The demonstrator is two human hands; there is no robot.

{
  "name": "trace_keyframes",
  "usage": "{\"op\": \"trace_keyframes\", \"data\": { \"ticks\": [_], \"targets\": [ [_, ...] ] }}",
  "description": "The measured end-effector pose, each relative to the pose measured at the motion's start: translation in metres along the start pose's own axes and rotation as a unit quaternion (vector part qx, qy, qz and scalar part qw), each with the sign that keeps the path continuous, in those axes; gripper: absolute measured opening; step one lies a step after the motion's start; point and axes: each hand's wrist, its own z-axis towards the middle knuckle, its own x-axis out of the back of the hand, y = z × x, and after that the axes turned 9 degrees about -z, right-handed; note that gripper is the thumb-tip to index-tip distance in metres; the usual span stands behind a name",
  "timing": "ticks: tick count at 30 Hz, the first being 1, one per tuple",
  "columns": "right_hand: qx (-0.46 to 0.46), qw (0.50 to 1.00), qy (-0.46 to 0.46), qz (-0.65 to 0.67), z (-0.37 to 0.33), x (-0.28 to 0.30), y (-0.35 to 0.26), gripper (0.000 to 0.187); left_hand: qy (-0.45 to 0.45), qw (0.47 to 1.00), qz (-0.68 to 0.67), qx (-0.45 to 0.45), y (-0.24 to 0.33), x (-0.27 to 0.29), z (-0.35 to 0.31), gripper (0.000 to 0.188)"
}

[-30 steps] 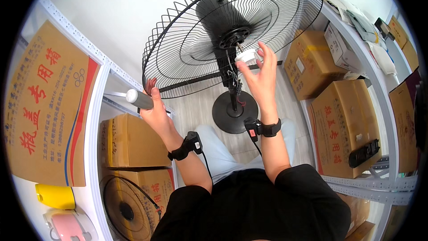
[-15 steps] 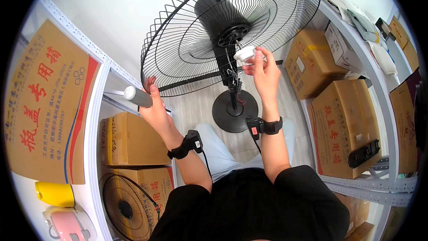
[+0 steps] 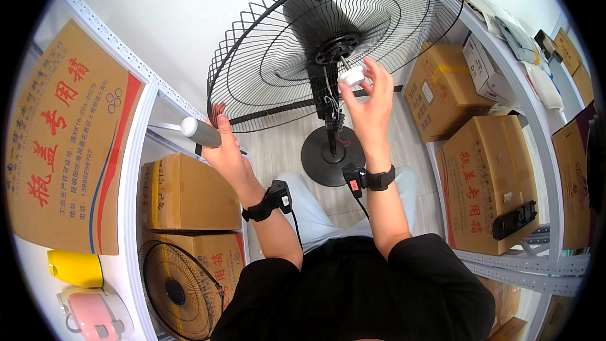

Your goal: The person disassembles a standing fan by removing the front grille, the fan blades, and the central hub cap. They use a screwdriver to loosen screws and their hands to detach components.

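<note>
A black stand fan with a bare motor shaft (image 3: 343, 62) stands in front of me, its wire rear guard (image 3: 252, 25) spread around the motor housing (image 3: 315, 16). My right hand (image 3: 371, 104) pinches a white round plastic nut (image 3: 352, 76) between thumb and fingers at the shaft's end. Whether its thread has caught is not visible. My left hand (image 3: 224, 148) is closed around a grey cylindrical handle (image 3: 205, 134) with a white end, its fingers also at the guard's lower left rim. Loose wires (image 3: 330, 101) hang from the fan's neck above the round base (image 3: 332, 156).
Shelving frames (image 3: 148, 98) flank me on both sides, holding cardboard boxes (image 3: 486, 177). Another round fan guard (image 3: 175, 293) leans at the lower left. Near it are a yellow container (image 3: 76, 268) and a pink appliance (image 3: 98, 312). A black plastic part (image 3: 514, 221) lies on a right-hand box.
My right hand's fingers have shifted around the white nut, and the wrist has turned slightly. The guard appears a little farther right in view. My left hand keeps its hold.
</note>
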Motion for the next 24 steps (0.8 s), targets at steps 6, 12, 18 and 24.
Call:
{"op": "trace_keyframes", "data": {
  "ticks": [6, 12, 18, 24],
  "targets": [
    [-0.258, 0.948, -0.109, 0.153, 0.001, 0.007, 0.005, 0.049, 0.005, 1.000, 0.006, 0.003, 0.000, 0.002, 0.000, 0.037],
    [-0.296, 0.930, -0.167, 0.138, -0.002, 0.009, 0.005, 0.055, 0.014, 1.000, 0.003, -0.004, 0.000, -0.001, -0.003, 0.033],
    [-0.038, 0.999, -0.006, 0.019, -0.005, 0.002, 0.002, 0.049, 0.032, 0.999, -0.006, -0.026, -0.005, -0.002, -0.001, 0.024],
    [-0.146, 0.985, -0.093, -0.014, -0.004, 0.011, -0.006, 0.049, 0.040, 0.999, -0.001, -0.019, -0.004, -0.001, -0.001, 0.024]
  ]
}}
